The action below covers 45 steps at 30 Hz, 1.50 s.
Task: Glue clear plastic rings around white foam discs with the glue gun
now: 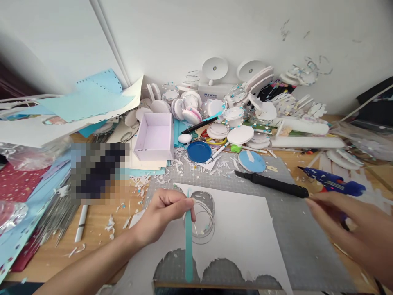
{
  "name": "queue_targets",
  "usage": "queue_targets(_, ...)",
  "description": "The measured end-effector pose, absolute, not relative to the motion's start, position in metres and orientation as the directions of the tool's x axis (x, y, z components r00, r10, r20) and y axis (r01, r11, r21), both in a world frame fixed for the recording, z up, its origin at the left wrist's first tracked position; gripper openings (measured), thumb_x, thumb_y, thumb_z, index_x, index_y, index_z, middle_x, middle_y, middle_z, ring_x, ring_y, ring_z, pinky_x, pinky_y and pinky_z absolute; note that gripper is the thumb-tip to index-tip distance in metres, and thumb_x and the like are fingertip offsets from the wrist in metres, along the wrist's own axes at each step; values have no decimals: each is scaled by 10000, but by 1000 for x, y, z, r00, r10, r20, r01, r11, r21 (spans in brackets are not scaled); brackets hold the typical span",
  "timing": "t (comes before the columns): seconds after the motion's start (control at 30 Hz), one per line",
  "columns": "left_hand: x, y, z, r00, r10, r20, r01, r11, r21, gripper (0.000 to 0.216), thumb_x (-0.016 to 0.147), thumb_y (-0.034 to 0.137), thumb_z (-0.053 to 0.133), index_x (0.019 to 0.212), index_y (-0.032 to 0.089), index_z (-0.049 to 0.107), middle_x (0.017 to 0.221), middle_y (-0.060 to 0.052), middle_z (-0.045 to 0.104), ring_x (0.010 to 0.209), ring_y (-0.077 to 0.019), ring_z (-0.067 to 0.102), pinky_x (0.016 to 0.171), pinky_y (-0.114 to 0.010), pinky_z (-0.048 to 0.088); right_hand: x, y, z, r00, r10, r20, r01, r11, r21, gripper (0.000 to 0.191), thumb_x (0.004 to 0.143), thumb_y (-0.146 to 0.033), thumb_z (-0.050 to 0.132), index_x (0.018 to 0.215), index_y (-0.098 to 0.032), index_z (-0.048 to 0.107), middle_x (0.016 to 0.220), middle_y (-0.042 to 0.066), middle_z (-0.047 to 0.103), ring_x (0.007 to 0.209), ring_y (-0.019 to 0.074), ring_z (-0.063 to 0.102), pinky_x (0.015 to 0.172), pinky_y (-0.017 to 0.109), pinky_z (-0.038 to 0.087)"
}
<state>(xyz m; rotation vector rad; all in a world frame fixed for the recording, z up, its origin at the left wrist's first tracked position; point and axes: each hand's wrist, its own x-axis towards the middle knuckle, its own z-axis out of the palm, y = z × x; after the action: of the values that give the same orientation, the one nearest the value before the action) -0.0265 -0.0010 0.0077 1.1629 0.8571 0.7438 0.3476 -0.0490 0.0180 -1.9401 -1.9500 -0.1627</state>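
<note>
My left hand (172,211) is closed on a flat teal strip (188,250), held upright over the paper. Below its fingers, a thin wire ring (211,221) lies on a white sheet (239,229) that has several ragged round cut-outs. At the right, my right hand (346,229) pinches the rear end of a black craft knife (276,183), its blade pointing left. Whether the knife rests on the grey cutting mat (313,241) or is slightly raised, I cannot tell.
A blue glue gun (334,180) lies beyond my right hand. Behind the mat are a lilac box (155,153), a blue lid (199,151), a blue disc (252,161) and heaped white discs (241,134). Paper scraps litter the table; metal wires (58,217) lie left.
</note>
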Motion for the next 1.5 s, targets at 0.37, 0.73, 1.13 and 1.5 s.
queue_targets(0.37, -16, -1, 9, 392, 883, -257, -225, 363, 904, 518, 841, 335, 582, 421, 176, 323, 462, 78, 154, 475, -80, 120, 471, -268, 129, 176, 10, 34, -823, 243, 514, 351, 928, 124, 133, 842, -133, 549, 972, -160, 544, 866, 37, 646, 734, 175, 556, 632, 346, 410)
queue_targets(0.73, -19, -3, 13, 302, 930, -211, 52, 205, 977, 481, 890, 427, 504, 499, 147, 477, 512, 47, 301, 510, -88, 271, 492, -231, 240, 156, 21, 37, -790, 124, 601, 285, 942, 179, 156, 844, -59, 459, 824, -187, 547, 630, -8, 563, 595, 145, 446, 518, 290, 352)
queue_targets(1.13, -22, 6, 19, 637, 771, 3, 482, -401, 779, 376, 784, 222, 627, 1152, 155, 597, 1073, -104, 570, 1006, -239, 531, 897, -381, 446, 207, 4, -7, 27, 900, 434, 124, 428, -895, 171, 884, -107, 484, 893, -252, 394, 692, -30, 502, 589, 129, 467, 537, 279, 374)
queue_targets(1.5, -24, 12, 14, 689, 723, -45, 493, -423, 760, 119, 915, 185, 451, 1000, 185, 534, 1086, -84, 582, 1043, -220, 512, 929, -369, 430, 204, -6, -18, -57, 957, 284, -14, 284, -959, 153, 913, -139, 471, 867, -242, 368, 707, -44, 475, 622, 111, 424, 574, 258, 354)
